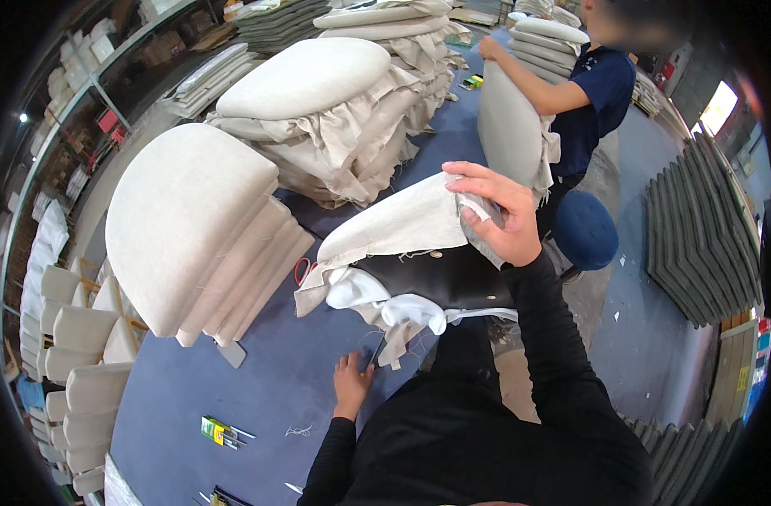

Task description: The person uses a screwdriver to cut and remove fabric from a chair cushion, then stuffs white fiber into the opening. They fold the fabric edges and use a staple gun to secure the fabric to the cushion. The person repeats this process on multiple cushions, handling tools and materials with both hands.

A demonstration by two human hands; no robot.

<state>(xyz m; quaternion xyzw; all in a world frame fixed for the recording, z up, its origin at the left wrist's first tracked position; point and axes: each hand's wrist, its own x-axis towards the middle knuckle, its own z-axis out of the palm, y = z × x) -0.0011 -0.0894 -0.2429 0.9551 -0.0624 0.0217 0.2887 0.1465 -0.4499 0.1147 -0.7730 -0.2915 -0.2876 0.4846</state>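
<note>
My right hand is closed on the upper right corner of a beige fabric-covered chair cushion, tilted up on the table. Its black underside faces me, with small round metal spots. Along its lower edge hang loose fabric and white padding. Lower down, my left hand rests on the blue table, fingers curled around a thin dark tool whose kind I cannot make out. Red-handled scissors lie partly hidden left of the cushion.
Finished-looking beige cushions are stacked at left, and more cushions with loose cloth behind. A co-worker holds another cushion at far right. A green-yellow box with thin sticks, thread and a blue stool are nearby.
</note>
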